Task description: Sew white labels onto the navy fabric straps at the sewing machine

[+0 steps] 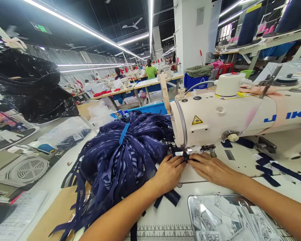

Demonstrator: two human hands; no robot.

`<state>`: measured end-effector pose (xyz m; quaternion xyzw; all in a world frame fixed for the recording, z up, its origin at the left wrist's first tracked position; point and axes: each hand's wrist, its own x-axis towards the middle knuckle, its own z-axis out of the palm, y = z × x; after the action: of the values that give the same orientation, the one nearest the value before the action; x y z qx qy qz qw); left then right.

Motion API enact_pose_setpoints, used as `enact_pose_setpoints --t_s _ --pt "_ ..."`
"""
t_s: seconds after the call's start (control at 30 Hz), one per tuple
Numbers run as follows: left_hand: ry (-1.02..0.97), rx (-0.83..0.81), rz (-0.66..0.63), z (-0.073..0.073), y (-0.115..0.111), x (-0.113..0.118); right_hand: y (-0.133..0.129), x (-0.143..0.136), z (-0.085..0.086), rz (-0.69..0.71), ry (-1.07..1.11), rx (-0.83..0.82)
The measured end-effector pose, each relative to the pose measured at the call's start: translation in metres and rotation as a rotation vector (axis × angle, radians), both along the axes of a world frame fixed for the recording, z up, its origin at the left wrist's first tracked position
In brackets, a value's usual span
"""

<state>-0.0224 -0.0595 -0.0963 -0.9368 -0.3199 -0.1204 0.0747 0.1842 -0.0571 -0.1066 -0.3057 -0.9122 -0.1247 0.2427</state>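
My left hand [170,171] and my right hand [214,168] meet at the needle area of a cream sewing machine [200,117]. Between them, under the presser foot, is a small dark navy piece of fabric [186,157], mostly covered by fingers. The left fingertips press on its near left side; the right fingers and thumb grip it from the right. Close to my left forearm lies a large bundle of navy garment pieces [102,160], tied with a blue band [124,134], its straps trailing over the table.
A clear tray [190,207] of white printed labels sits in front of my right forearm, beside a printed ruler [163,232]. Navy strips [268,169] are scattered right of the needle. A black plastic bag [27,83] hangs at left. Co-workers sit further back.
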Motion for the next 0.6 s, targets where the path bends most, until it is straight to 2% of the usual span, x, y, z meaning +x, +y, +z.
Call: enact_pose_setpoints --t_s 0.2,0.43,0.6 --pt "0.016 -0.004 0.007 -0.003 0.001 0.001 -0.001 -0.002 0.000 -0.005 0.014 0.004" --pt "0.039 -0.017 0.024 -0.003 0.002 0.000 0.001 -0.005 -0.007 -0.075 -0.053 0.027" --pt "0.041 -0.028 0.007 0.000 0.009 -0.001 0.004 -0.001 -0.010 -0.119 -0.057 -0.050"
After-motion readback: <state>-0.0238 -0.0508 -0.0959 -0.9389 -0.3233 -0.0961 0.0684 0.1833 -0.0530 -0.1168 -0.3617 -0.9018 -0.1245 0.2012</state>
